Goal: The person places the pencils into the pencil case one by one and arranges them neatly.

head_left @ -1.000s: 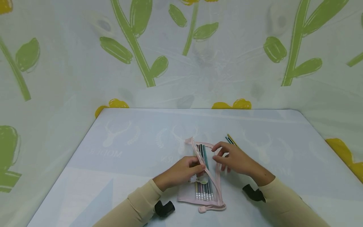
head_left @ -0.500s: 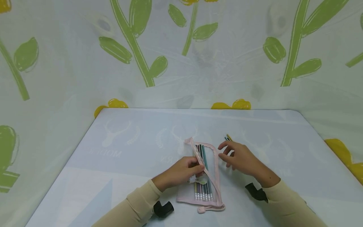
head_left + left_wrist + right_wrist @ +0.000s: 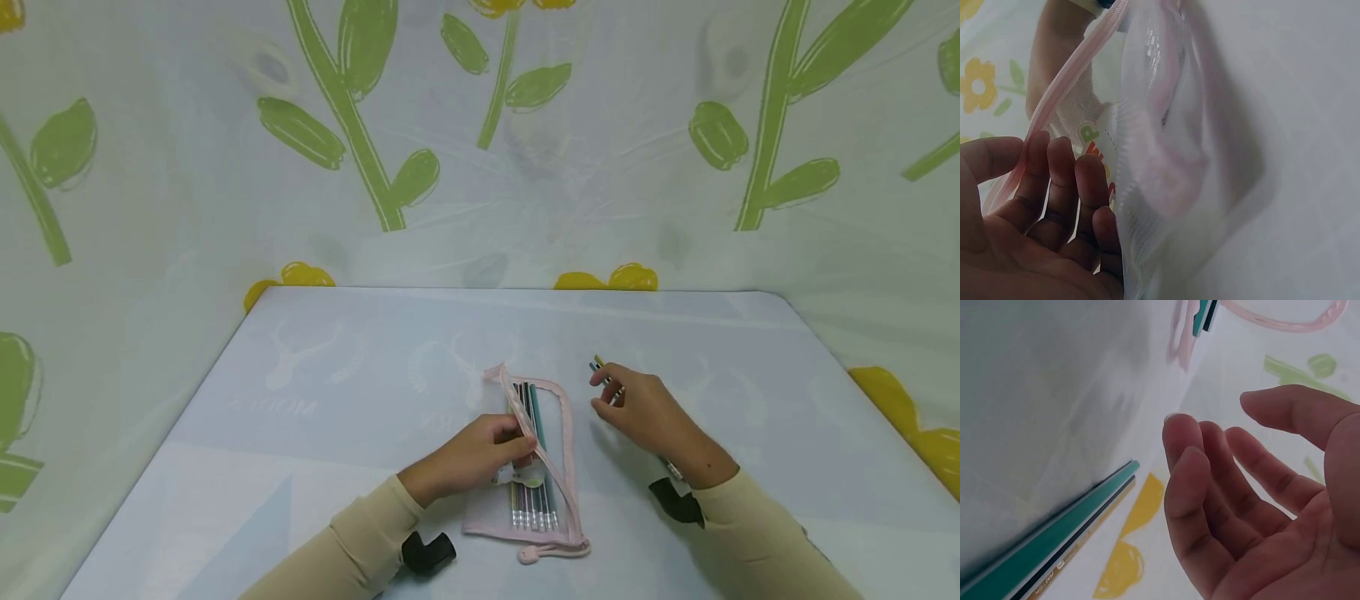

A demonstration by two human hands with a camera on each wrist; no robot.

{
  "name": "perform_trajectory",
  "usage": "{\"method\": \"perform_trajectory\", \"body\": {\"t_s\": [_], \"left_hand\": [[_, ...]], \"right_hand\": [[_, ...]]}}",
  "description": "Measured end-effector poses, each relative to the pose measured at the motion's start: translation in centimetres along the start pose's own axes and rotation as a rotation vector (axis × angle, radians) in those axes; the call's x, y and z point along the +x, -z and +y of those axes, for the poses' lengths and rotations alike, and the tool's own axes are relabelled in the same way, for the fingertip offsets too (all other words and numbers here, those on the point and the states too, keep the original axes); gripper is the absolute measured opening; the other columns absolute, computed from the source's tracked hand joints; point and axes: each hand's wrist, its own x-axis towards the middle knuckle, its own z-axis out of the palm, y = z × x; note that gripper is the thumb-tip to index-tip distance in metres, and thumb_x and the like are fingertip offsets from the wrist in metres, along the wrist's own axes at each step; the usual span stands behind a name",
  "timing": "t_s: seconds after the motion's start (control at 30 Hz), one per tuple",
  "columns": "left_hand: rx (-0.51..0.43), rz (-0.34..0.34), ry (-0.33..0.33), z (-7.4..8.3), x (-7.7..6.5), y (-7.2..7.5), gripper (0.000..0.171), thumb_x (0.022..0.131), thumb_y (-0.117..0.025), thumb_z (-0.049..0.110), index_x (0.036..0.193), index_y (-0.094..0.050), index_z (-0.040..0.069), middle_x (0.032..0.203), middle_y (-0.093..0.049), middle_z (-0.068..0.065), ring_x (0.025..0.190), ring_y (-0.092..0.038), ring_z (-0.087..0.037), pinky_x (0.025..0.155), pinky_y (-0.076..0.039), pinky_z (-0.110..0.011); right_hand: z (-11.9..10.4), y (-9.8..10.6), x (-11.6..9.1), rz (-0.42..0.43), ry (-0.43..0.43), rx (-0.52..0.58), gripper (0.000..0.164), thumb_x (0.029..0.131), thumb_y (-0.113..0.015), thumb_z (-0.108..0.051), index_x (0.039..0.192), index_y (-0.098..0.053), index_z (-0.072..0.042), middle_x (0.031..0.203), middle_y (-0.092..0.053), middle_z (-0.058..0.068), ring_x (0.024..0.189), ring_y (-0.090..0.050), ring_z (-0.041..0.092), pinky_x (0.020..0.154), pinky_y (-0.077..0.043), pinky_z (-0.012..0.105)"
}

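Observation:
A pink-edged mesh pencil case (image 3: 491, 512) lies on the table with several pencils (image 3: 534, 507) in it, their eraser ends toward me. My left hand (image 3: 472, 454) pinches the case's zip edge between thumb and fingers and holds it raised. In the left wrist view the pink zip edge (image 3: 1054, 94) runs up from the fingertips. To the right of the case, my right hand (image 3: 637, 408) hovers over loose pencils (image 3: 596, 363), fingers loosely bent and holding nothing. The right wrist view shows a teal pencil (image 3: 1054, 540) beside a dark and a gold-brown one, apart from the fingers.
The white table (image 3: 285, 500) has faint deer prints. Its far edge meets a pale curtain (image 3: 615, 200) printed with green leaves and yellow flowers. A pink strap (image 3: 551, 552) trails from the case's near corner. Black wrist mounts (image 3: 427, 553) sit under both forearms.
My right hand has moved right, away from the case's side to above the loose pencils. The left hand keeps its pinch on the zip edge. The head view has shifted slightly.

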Motion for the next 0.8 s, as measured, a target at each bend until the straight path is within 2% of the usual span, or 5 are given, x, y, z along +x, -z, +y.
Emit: {"method": "perform_trajectory", "body": {"t_s": [0.27, 0.53, 0.8], "left_hand": [[0.005, -0.001, -0.007, -0.1, 0.1, 0.0, 0.025, 0.103, -0.055, 0.026, 0.104, -0.067, 0.005, 0.090, -0.066, -0.003, 0.087, -0.059, -0.011, 0.080, -0.049, -0.026], [0.002, -0.003, -0.004, -0.1, 0.1, 0.0, 0.025, 0.103, -0.054, 0.026, 0.104, -0.067, 0.005, 0.090, -0.065, -0.003, 0.087, -0.059, -0.011, 0.080, -0.048, -0.026], [-0.002, -0.007, -0.016, -0.3, 0.1, -0.1, 0.025, 0.103, -0.054, 0.025, 0.104, -0.067, 0.004, 0.089, -0.065, -0.003, 0.086, -0.058, -0.010, 0.079, -0.048, -0.026]], "right_hand": [[0.8, 0.1, 0.3, 0.019, -0.011, -0.052, 0.024, 0.091, -0.069, -0.009, 0.113, -0.063, -0.002, 0.088, -0.070, 0.007, 0.074, -0.061, 0.017, 0.059, -0.049, 0.028], [1.4, 0.3, 0.6, 0.016, -0.028, -0.097, 0.022, 0.091, -0.068, -0.009, 0.111, -0.063, -0.003, 0.089, -0.072, 0.010, 0.065, -0.057, 0.015, 0.056, -0.046, 0.028], [2.0, 0.3, 0.7, 0.007, -0.033, -0.122, 0.022, 0.092, -0.068, -0.010, 0.112, -0.062, -0.004, 0.090, -0.072, 0.010, 0.067, -0.058, 0.016, 0.058, -0.046, 0.029]]}}
